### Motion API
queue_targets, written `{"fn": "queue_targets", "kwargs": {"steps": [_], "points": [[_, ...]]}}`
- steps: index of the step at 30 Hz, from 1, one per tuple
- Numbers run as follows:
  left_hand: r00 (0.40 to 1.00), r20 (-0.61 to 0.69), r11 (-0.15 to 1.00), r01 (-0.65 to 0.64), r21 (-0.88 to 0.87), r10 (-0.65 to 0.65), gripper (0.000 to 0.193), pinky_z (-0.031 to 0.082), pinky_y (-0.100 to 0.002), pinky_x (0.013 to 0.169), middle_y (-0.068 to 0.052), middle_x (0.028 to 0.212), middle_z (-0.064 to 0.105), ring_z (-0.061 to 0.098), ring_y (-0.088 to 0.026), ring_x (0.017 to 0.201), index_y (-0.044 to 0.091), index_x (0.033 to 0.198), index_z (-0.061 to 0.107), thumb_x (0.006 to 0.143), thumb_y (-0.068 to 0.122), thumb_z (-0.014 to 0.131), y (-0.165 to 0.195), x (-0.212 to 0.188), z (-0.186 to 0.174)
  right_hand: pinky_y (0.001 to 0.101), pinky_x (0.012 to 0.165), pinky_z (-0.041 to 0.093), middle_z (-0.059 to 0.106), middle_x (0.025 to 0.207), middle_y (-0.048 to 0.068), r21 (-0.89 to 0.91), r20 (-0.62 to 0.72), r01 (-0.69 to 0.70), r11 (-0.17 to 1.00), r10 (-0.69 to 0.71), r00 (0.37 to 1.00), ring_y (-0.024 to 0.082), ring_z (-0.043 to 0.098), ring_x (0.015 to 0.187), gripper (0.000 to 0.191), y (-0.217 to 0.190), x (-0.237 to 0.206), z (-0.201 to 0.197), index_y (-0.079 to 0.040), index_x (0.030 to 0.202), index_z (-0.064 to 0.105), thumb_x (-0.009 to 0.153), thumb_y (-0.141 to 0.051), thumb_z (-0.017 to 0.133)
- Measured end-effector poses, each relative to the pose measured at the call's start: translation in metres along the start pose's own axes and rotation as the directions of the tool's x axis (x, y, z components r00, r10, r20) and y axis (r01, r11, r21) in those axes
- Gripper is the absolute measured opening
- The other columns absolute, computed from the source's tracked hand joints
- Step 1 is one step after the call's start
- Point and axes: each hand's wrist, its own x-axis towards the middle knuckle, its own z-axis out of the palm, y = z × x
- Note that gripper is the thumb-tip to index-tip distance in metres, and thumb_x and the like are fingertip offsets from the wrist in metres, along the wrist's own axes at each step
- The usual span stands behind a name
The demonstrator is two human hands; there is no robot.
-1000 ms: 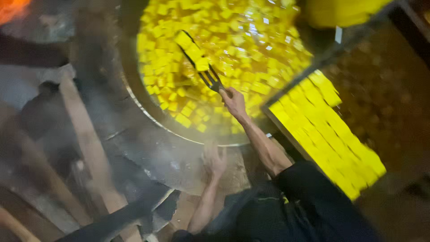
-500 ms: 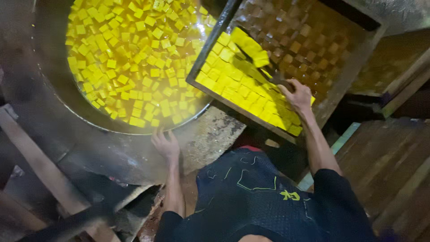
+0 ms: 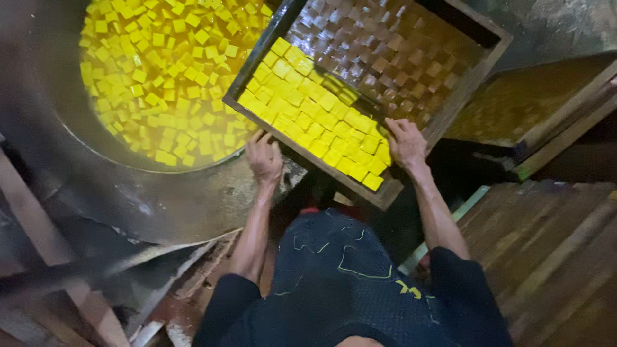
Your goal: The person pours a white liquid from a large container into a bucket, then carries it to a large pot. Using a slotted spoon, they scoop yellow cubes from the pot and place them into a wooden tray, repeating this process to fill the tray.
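A dark wooden tray (image 3: 450, 109) lies tilted beside a big round vat (image 3: 193, 193). Rows of yellow cubes (image 3: 308, 109) fill the tray's near half, and its far half shows a brown grid bottom. My left hand (image 3: 263, 157) grips the tray's near rim at the left corner, close to the vat. My right hand (image 3: 405, 141) holds the same rim further right, its fingers lying over the last yellow cubes. The vat holds several loose yellow cubes (image 3: 154, 71) floating in yellow liquid. No tool is visible in either hand.
A second wooden tray (image 3: 514, 109) with a dull yellow-brown surface sits to the right, partly under the first. Wooden planks (image 3: 553, 250) cover the lower right. Wooden beams and scraps (image 3: 160, 283) lie at the lower left below the vat's grimy rim.
My right hand carried cubes on a dark utensil from the vat to the tray; the utensil is out of sight now. My left hand left the vat's rim for the tray's rim.
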Motion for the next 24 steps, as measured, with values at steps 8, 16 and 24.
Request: {"fn": "queue_targets", "kwargs": {"steps": [8,16,24], "points": [[0.960,0.170,0.968,-0.197,-0.157,0.223,0.044,0.046,-0.049,0.105,-0.017,0.128,0.064,0.059,-0.039,0.122,0.006,0.128,0.063,0.087,0.017,0.074,0.071,0.052,0.109,0.0359,0.088,0.053,0.067,0.118,0.012,0.473,-0.247,-0.152,0.868,0.296,0.923,0.026,0.065,0.104,0.037,0.019,-0.050,-0.015,-0.001,0.137,0.060,0.101,-0.007,0.062],[0.639,0.580,0.825,-0.555,-0.109,0.506,0.037,0.045,-0.049,0.107,-0.017,0.126,0.063,0.056,-0.037,0.124,0.011,0.115,0.069,0.081,0.024,0.071,0.091,0.123,0.159,0.0252,0.060,0.047,0.065,0.084,0.001,0.773,0.015,-0.505,0.383,0.785,0.619,0.008,0.057,0.067,0.021,-0.013,-0.086,0.025,0.000,0.120,0.062,0.104,-0.012,0.055],[0.667,0.474,0.818,-0.476,-0.323,0.575,0.040,0.040,-0.058,0.106,-0.019,0.128,0.064,0.058,-0.037,0.125,0.008,0.122,0.068,0.092,0.033,0.062,-0.053,0.095,0.053,0.0292,0.059,0.046,0.063,0.080,0.004,0.563,-0.006,-0.425,0.708,0.518,0.855,0.013,0.056,0.067,0.025,-0.143,0.006,0.104,0.004,0.105,0.064,0.109,-0.021,0.065]]}}
